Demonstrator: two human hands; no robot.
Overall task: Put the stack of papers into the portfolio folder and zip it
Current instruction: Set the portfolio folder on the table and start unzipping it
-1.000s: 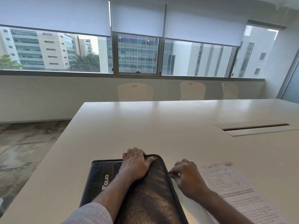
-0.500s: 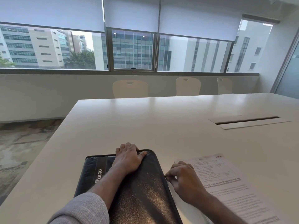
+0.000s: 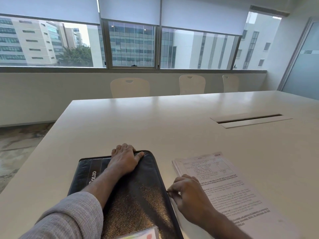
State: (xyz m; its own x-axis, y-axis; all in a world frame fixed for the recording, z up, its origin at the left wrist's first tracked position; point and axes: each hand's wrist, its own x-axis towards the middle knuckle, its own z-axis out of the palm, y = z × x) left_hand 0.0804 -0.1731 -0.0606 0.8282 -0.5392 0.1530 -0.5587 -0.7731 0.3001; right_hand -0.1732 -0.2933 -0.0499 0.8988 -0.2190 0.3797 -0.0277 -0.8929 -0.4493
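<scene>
A black folder (image 3: 138, 192) lies closed on the near part of a white table (image 3: 155, 121). The left hand (image 3: 125, 159) lies flat on its far end, palm down, fingers spread and curled over the far edge — pressing, not gripping. The right hand (image 3: 187, 192) sits at the folder's right edge, fingers narrowed to a pinch on something small there, likely the zip pull — too small to tell for sure. Just right of that hand the papers (image 3: 224, 180) lie on the table, outside the folder, their near part under the right wrist. Three chairs (image 3: 129, 87) stand at the far side.
</scene>
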